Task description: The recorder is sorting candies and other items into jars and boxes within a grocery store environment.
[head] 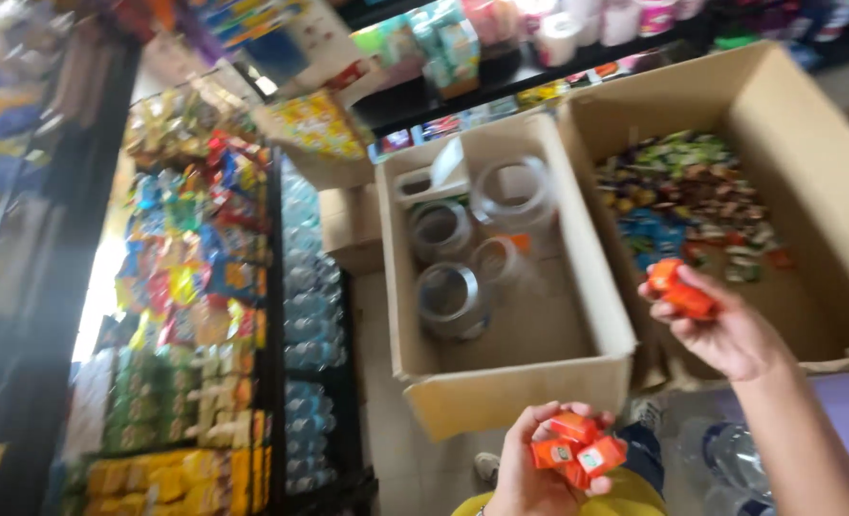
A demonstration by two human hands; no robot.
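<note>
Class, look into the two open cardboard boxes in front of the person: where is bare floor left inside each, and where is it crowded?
The left box is bare along its near right floor, beside the clear jars crowding the far left. The right box is bare along its near edge and right side; sweets crowd the far left.

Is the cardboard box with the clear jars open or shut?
Open: the cardboard box has no flaps over it, and the clear jars inside show.
</note>
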